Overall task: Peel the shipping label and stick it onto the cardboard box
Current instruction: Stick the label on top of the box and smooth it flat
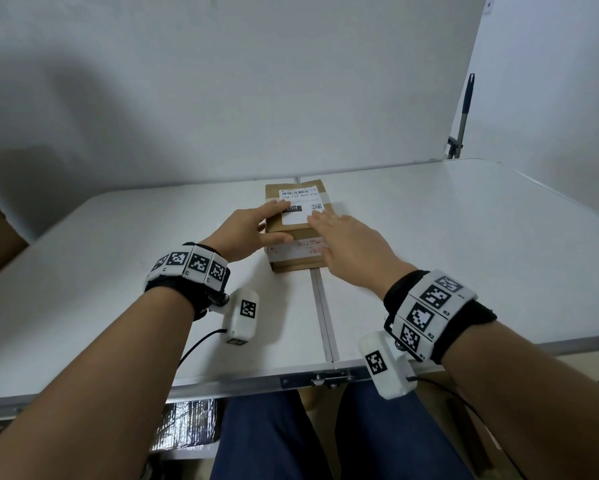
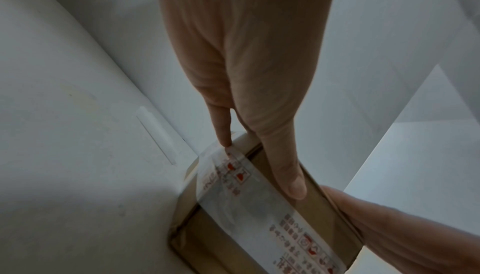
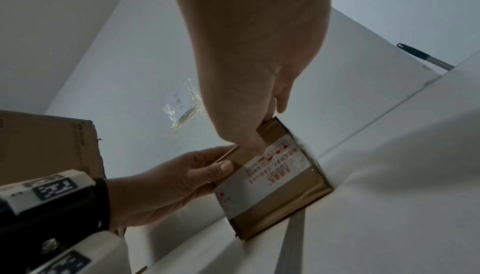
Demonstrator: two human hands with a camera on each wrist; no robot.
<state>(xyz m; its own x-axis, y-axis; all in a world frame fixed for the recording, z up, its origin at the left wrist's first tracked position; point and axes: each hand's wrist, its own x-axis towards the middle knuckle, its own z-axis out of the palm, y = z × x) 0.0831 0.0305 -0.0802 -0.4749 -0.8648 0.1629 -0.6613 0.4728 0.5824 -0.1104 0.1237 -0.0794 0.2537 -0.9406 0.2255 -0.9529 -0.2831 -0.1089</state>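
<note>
A small brown cardboard box [image 1: 291,233] sits mid-table, sealed with printed tape [image 1: 301,249] around its near face. A white shipping label [image 1: 300,206] with a barcode lies flat on its top. My left hand [image 1: 253,226] holds the box's left side, fingers lying over the label's left edge and thumb [image 3: 221,167] on the near face. My right hand [image 1: 343,237] lies flat on the right part of the top, straight fingers pressing the label's lower right corner. The left wrist view shows the taped face [image 2: 259,206] close up.
The white folding table [image 1: 464,254] has a metal seam [image 1: 322,323] running from the box to the near edge. A large brown carton [image 3: 46,145] stands off the left side. A pole [image 1: 464,112] leans at the back right. A taped note [image 3: 182,104] hangs on the wall.
</note>
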